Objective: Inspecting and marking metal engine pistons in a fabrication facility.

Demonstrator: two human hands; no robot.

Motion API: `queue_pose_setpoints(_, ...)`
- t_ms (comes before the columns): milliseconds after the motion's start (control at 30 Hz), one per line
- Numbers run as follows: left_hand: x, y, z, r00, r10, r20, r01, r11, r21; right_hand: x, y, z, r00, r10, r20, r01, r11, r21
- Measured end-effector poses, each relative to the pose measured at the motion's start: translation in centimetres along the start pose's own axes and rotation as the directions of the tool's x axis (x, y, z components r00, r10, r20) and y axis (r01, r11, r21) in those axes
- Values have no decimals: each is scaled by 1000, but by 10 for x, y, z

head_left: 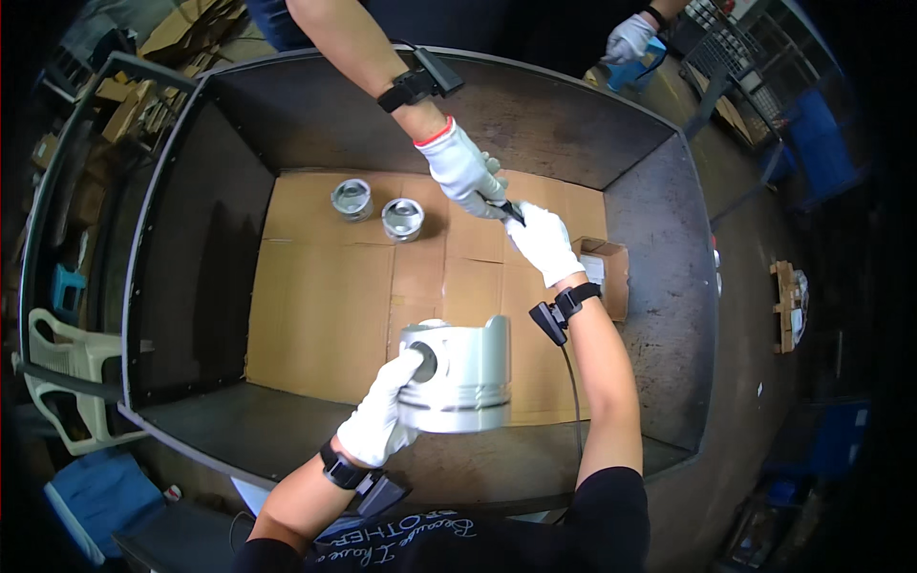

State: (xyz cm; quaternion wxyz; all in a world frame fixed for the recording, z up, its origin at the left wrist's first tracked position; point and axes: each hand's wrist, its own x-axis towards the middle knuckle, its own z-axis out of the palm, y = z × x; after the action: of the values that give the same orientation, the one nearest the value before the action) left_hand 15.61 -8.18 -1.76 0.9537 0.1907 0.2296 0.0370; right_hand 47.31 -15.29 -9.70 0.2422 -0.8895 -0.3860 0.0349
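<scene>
- The left hand (382,411) is gripping a big metal piston (468,377), its thumb pressing at the round side hole; the piston is hanging above the cardboard sheet (325,306), near the person's body.
- The piston's long axis is running away from the person, with the grooved end facing the body and the open, notched end facing the far wall.
- The right hand (544,246) is closing its fingers on a small dark tool (516,212), which is lying ahead and slightly to the right of the piston, well apart from it.
- The tool is slanting between two gloves: a co-worker's hand (461,170) is reaching in from the far side and touching its other end. Most of the tool is hiding under fingers, so its kind is not clear.
- Two smaller-looking pistons (351,200) (402,220) are standing on the cardboard at the far left, just beside each other; the co-worker's hand is standing between them and the right hand.
- An open carton (617,277) is sitting by the right wall of the bin (659,220), partly behind the right wrist.
</scene>
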Motion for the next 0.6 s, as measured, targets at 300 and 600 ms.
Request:
queue_pose_setpoints(300,7,-7,-6,989,116,-91,-121,991,-50,-102,-20,-51,993,-76,87,71,996,50)
queue_pose_setpoints(600,-4,-10,9,982,157,104,-143,981,-131,-256,-128,-148,909,394,-140,-138,600,788)
